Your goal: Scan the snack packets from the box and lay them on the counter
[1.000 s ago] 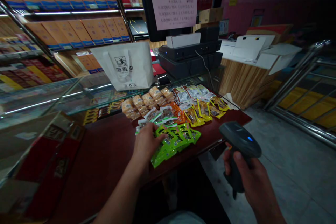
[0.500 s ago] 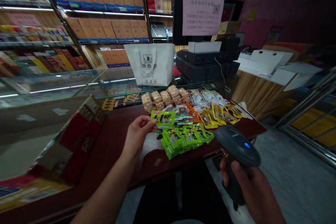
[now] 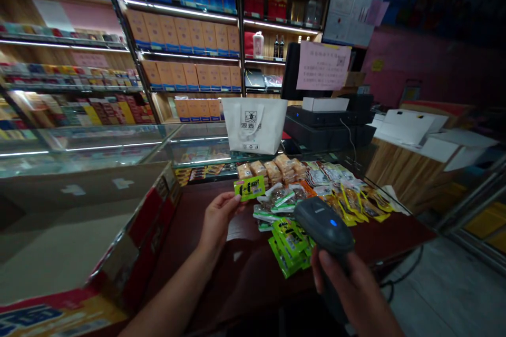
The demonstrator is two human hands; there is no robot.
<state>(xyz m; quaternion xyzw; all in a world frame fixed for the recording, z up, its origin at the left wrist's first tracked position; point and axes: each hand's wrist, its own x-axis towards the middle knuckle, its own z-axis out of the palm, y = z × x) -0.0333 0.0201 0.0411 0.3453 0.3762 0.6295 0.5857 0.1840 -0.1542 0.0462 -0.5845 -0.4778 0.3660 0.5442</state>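
Note:
Between the thumb and fingers of my left hand [image 3: 218, 221] is a green snack packet [image 3: 249, 188], raised above the dark red table with its printed face showing. My right hand [image 3: 348, 284] is wrapped round the handle of a black barcode scanner [image 3: 324, 224], which has a blue light on top. The scanner's head points toward the held packet, with a space between them. Beneath and partly behind the scanner lies a pile of green snack packets [image 3: 286, 247]. Clear packets with green and white edges [image 3: 272, 205] lie behind that pile.
Yellow packets [image 3: 351, 202] and wrapped tan blocks [image 3: 272, 172] lie farther back. A white bag [image 3: 256, 137] stands on the glass counter beside a black register [image 3: 328, 129]. An open cardboard box [image 3: 79, 205] takes up the left side. The table's right edge [image 3: 429, 231] borders the floor.
The scanner has moved left and now covers part of the green pile. The held packet has been raised and turned slightly, still in my left hand. My view has tilted up and left.

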